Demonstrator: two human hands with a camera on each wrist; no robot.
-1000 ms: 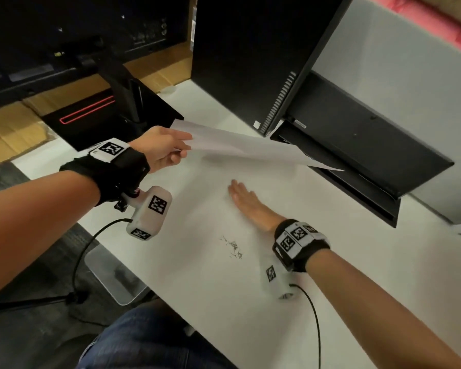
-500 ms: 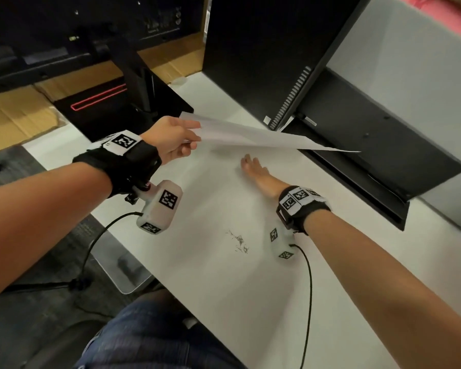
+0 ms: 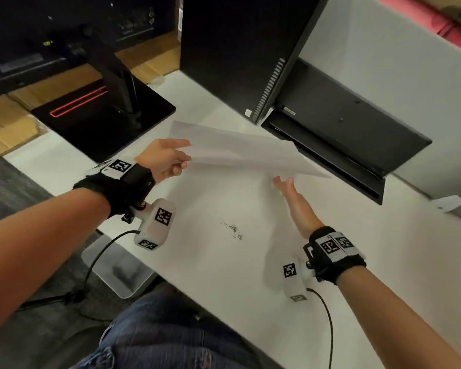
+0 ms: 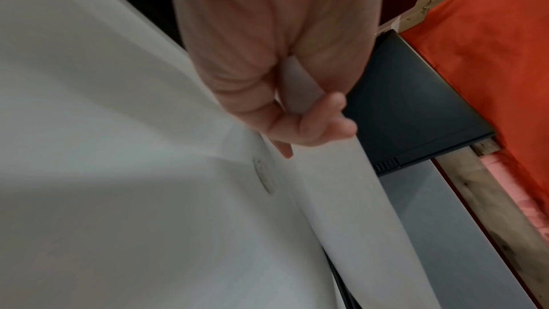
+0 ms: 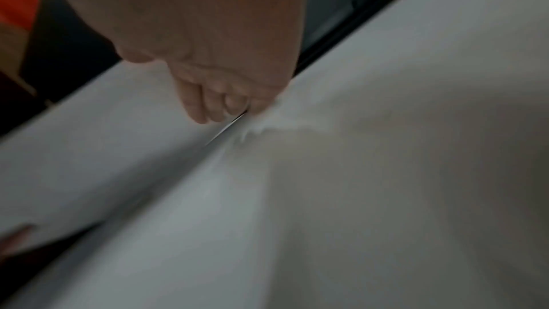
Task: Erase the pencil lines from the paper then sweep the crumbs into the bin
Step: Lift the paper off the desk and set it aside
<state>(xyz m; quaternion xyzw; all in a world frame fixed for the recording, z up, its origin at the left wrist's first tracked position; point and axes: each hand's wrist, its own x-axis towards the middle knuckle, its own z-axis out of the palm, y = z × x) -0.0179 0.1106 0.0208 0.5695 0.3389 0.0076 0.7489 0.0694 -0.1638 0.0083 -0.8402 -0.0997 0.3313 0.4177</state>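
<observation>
Your left hand [image 3: 165, 161] pinches the near edge of the sheet of paper [image 3: 245, 153] between thumb and fingers, holding it lifted off the white desk [image 3: 224, 275]. Your right hand [image 3: 297, 206] is flat and edge-on, fingers straight and holding nothing, its fingertips [image 3: 282, 182] just under the sheet's far corner. The eraser crumbs [image 3: 233, 230] lie on the desk between your two wrists, nearer you than your fingers. A clear bin [image 3: 117, 272] sits below the desk edge under your left wrist.
</observation>
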